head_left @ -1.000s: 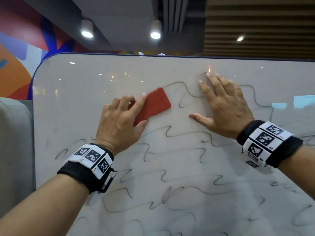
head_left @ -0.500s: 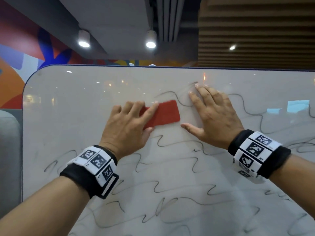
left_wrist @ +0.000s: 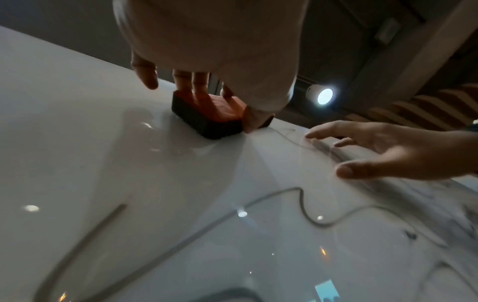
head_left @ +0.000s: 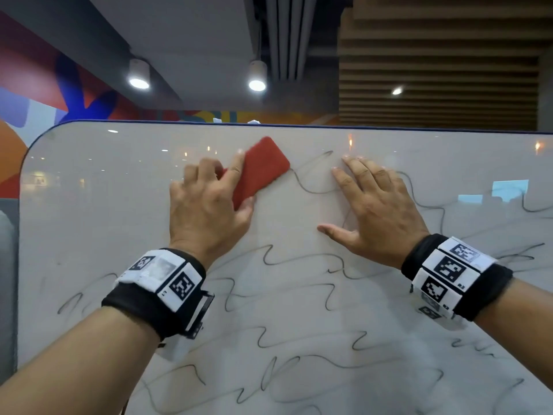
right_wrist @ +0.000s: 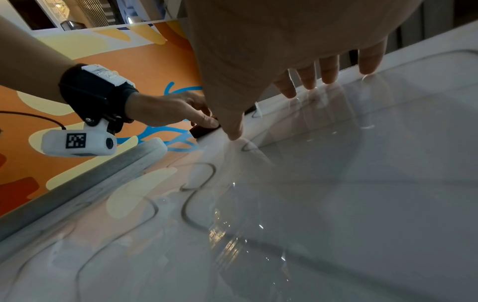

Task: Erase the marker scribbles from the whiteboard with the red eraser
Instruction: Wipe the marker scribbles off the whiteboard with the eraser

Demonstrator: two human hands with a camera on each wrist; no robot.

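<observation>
The whiteboard (head_left: 98, 223) stands before me, covered with wavy black marker scribbles (head_left: 299, 262). My left hand (head_left: 209, 202) grips the red eraser (head_left: 263, 169), fingers on top and thumb at its lower side, and presses it tilted against the board near the top edge. In the left wrist view the eraser (left_wrist: 207, 118) lies flat on the board under my fingers (left_wrist: 199, 85). My right hand (head_left: 377, 205) lies flat on the board to the eraser's right with fingers spread, over a scribble line. The right wrist view shows those fingertips (right_wrist: 328, 75) touching the surface.
The board's blue-edged top rim (head_left: 389, 128) runs just above both hands, and its rounded left corner (head_left: 39, 139) is near a grey panel (head_left: 7, 280). A coloured mural wall (head_left: 45, 85) and ceiling lamps (head_left: 257, 82) lie behind.
My left hand has swept the eraser up toward the board's top edge and tilted it steeper. The right hand has stayed flat in the same spot.
</observation>
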